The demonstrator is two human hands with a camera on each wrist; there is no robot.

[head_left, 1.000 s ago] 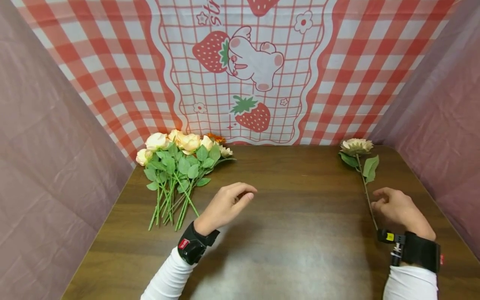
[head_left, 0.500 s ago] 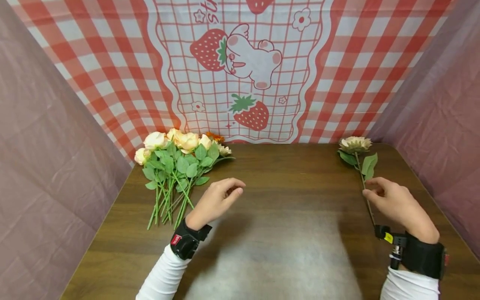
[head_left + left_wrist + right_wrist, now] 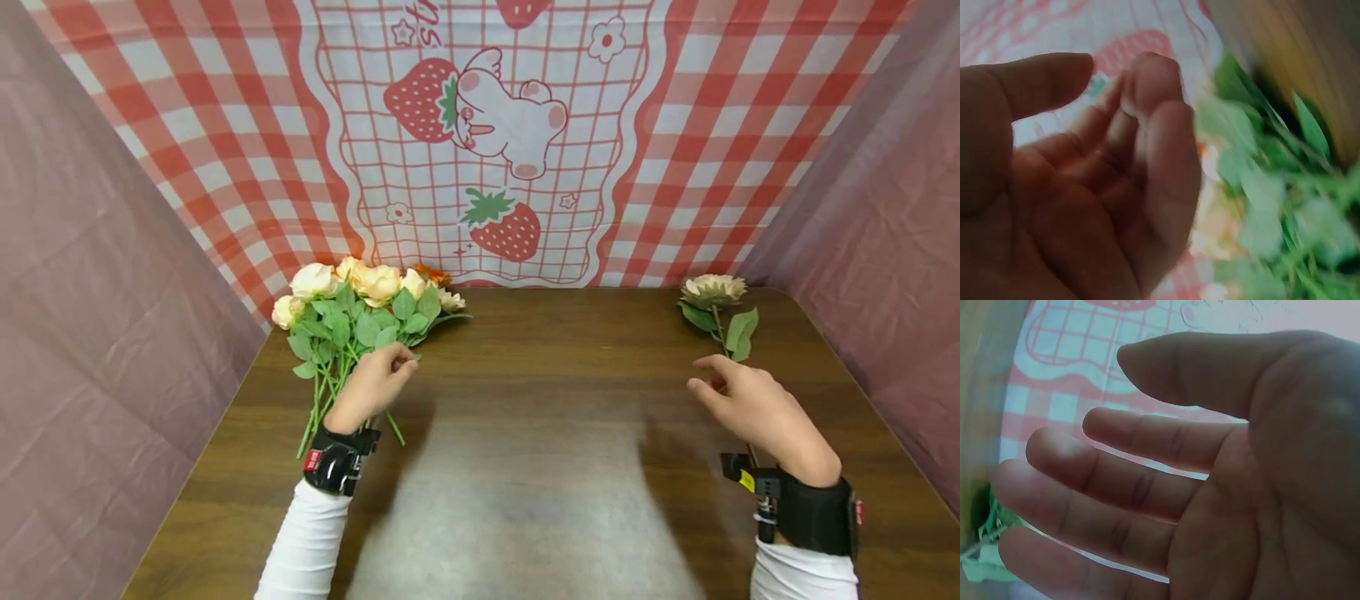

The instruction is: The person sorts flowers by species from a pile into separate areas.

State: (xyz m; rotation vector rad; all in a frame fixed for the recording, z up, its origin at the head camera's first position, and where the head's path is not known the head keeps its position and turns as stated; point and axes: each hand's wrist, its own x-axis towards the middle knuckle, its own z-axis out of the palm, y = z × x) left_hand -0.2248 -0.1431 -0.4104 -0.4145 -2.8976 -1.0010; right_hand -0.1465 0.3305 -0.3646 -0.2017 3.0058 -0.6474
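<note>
At ten o'clock on the tabletop (image 3: 525,483) lies a bunch of flowers (image 3: 365,321), the left hand (image 3: 371,387) over its stems, fingers loosely bent, thumb apart from them. At two o'clock lies a single flower (image 3: 712,293); the right hand (image 3: 761,412) covers part of its stem, fingers spread. Toward twelve hangs a red-checked cloth (image 3: 690,167).

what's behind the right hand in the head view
The stem of the lone pale flower passes behind the right hand, along the table. Its top shows beside two leaves; the hand covers its middle, which cannot be seen.
</note>
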